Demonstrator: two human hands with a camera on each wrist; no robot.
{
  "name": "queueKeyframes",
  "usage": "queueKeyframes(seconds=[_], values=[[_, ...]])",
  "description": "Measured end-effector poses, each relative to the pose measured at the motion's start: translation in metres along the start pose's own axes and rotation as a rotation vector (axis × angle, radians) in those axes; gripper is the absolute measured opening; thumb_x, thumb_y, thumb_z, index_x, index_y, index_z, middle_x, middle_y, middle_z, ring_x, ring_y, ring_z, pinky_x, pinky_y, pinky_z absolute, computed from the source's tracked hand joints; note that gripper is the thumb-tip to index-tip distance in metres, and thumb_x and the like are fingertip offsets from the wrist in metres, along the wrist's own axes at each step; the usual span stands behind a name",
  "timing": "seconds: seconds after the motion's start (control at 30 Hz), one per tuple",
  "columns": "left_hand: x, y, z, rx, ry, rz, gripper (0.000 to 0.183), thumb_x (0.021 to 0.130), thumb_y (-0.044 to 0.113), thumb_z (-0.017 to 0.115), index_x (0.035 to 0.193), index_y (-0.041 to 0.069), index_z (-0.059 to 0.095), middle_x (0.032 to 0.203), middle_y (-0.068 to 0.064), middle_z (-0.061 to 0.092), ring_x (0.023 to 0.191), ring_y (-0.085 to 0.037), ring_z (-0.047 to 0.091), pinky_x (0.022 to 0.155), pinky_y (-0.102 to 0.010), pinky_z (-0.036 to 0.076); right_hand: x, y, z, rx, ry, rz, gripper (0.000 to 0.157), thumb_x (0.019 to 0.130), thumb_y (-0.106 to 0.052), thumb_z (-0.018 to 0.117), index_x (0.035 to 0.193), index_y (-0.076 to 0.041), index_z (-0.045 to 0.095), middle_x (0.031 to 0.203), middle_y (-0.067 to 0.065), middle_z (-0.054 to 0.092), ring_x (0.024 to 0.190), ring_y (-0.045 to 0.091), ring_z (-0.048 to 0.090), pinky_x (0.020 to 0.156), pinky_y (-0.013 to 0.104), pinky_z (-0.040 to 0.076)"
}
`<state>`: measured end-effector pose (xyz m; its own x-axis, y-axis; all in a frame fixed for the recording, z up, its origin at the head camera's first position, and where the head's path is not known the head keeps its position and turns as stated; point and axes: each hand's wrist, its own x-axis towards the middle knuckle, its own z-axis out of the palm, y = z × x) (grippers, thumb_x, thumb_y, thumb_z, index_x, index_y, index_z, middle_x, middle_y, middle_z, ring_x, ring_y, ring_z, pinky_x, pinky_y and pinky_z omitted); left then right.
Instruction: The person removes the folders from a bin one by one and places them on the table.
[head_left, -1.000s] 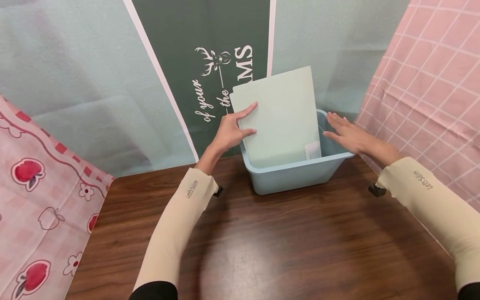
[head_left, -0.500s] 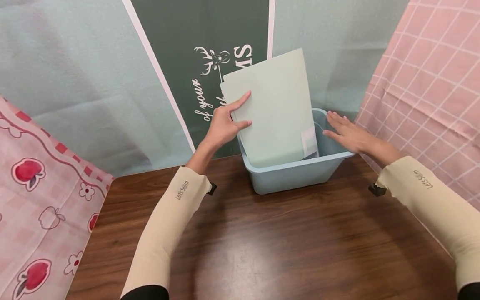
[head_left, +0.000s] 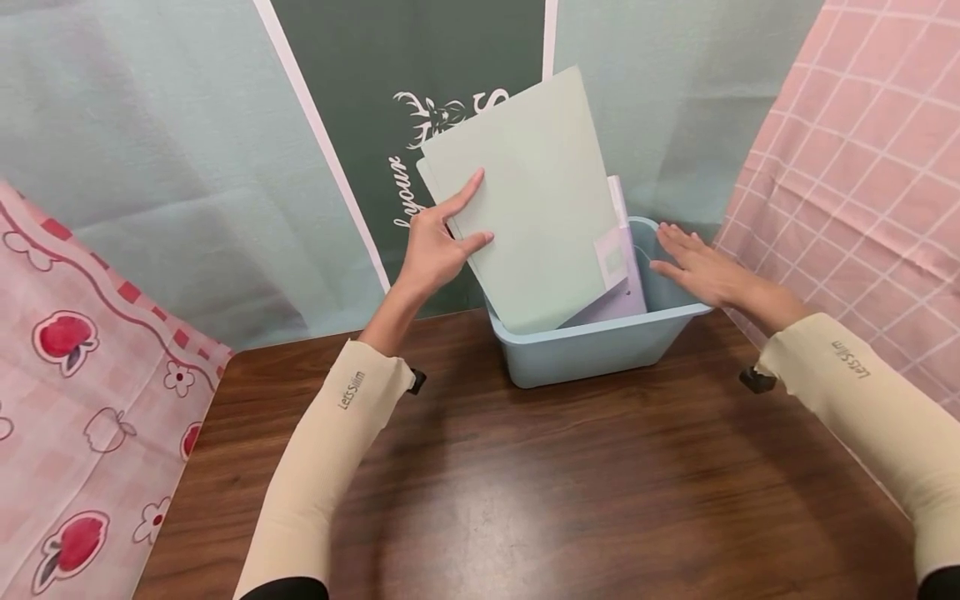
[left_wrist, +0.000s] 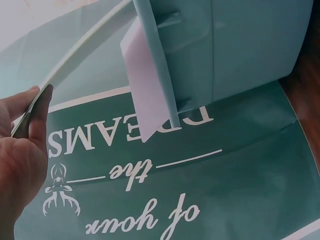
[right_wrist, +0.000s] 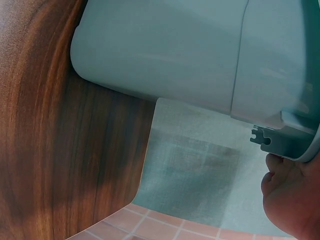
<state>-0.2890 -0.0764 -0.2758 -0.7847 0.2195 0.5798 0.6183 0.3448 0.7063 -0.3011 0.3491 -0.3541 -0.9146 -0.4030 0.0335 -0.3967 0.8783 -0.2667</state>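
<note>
In the head view my left hand (head_left: 438, 242) pinches a pale green file folder (head_left: 536, 196) by its left edge, the thumb and index finger lying on its front. The folder tilts to the left, its bottom corner still inside a light blue plastic bin (head_left: 592, 354). Behind it a lilac folder (head_left: 622, 300) stands in the bin. The left wrist view shows the green folder (left_wrist: 80, 50) edge-on between the thumb and fingers. My right hand (head_left: 701, 271) rests at the bin's right rim with its fingers extended; its fingertips are partly hidden in the right wrist view.
The bin stands at the back of a brown wooden table (head_left: 525, 475). Behind it hangs a green-grey printed cloth (head_left: 187, 167). A pink checked cloth (head_left: 862, 167) closes the right side, and an apple-print cloth (head_left: 75, 400) the left.
My left hand has moved up and to the left, drawing the green folder higher and tilting it further. More of the lilac folder now shows. The right hand stays at the rim.
</note>
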Motion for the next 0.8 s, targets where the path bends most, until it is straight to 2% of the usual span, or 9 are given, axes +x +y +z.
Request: queueKeyframes(seconds=[0.23,0.33,0.43,0.57,0.8], values=[[-0.004,0.003,-0.005,-0.051,0.042,-0.013,0.075,0.076,0.006,0.082,0.138,0.038,0.053,0.139,0.014,0.054,0.119,0.002,0.056,0.095,-0.022,0.050,-0.002,0.000,0.000,0.006,-0.014,0.006,0.075,0.105,-0.047,0.029,0.154,0.004,0.003,0.161,0.019,-0.006,0.149,0.039,-0.002,0.119,0.053,-0.002],[-0.007,0.007,-0.009,-0.082,0.063,-0.017,0.074,0.077,0.003,0.082,0.139,0.033,0.053,0.140,0.011,0.054,0.119,0.000,0.057,0.094,-0.025,0.051,-0.002,0.000,0.000,0.006,-0.014,0.010,0.075,0.105,-0.047,0.029,0.154,0.004,0.002,0.161,0.019,-0.006,0.149,0.039,-0.002,0.120,0.053,-0.002],[-0.013,0.019,-0.014,-0.110,0.083,-0.027,0.073,0.077,0.000,0.080,0.141,0.024,0.053,0.140,0.005,0.055,0.120,-0.004,0.058,0.094,-0.027,0.052,-0.001,0.000,0.000,0.004,-0.009,0.009,0.075,0.105,-0.047,0.029,0.154,0.004,0.003,0.162,0.019,-0.005,0.149,0.039,-0.002,0.120,0.053,-0.001],[-0.021,0.030,-0.022,-0.192,0.104,-0.049,0.073,0.079,-0.005,0.077,0.143,0.017,0.050,0.143,0.003,0.052,0.124,-0.006,0.055,0.096,-0.028,0.050,0.000,0.000,-0.001,-0.002,-0.004,0.014,0.075,0.105,-0.047,0.029,0.154,0.003,0.003,0.162,0.018,-0.006,0.149,0.039,-0.001,0.120,0.052,-0.001],[-0.024,0.025,-0.030,-0.352,0.162,-0.035,0.075,0.077,-0.010,0.076,0.143,0.012,0.048,0.146,0.006,0.049,0.127,-0.010,0.054,0.096,-0.031,0.051,-0.003,0.003,0.000,-0.001,-0.005,0.023,0.075,0.105,-0.048,0.029,0.154,0.003,0.004,0.162,0.020,-0.005,0.149,0.036,-0.004,0.120,0.051,-0.003]])
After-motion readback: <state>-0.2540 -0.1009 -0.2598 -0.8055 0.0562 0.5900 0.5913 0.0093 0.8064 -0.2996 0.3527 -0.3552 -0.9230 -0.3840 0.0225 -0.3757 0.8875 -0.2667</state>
